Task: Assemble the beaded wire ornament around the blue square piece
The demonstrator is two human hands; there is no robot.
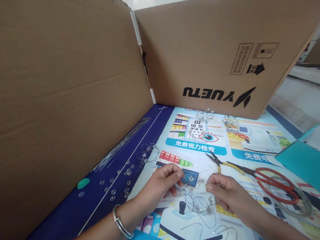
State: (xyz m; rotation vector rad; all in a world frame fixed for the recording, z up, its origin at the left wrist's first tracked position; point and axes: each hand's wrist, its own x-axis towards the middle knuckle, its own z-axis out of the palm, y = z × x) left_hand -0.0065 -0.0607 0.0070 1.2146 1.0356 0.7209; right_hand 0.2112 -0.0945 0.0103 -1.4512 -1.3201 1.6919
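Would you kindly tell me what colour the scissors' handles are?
The scissors' handles are red, seen best in the head view.

Beaded wire piece (200,205): silver-grey wire, clear beads. Pliers (219,163): yellow handles, dark head. Scissors (256,174): red handles, dark blades. Bracelet (120,225): plain silver. Cardboard (198,49): brown, black print on one panel. Table cover (57,222): dark blue, white line. Printed sheet (192,231): multicoloured pictures, white lettering on blue bands. Disc (83,183): green.

Printed tabletop (173,143) under clear beads (128,171), wires (120,146), pliers (217,161), scissors (256,172).
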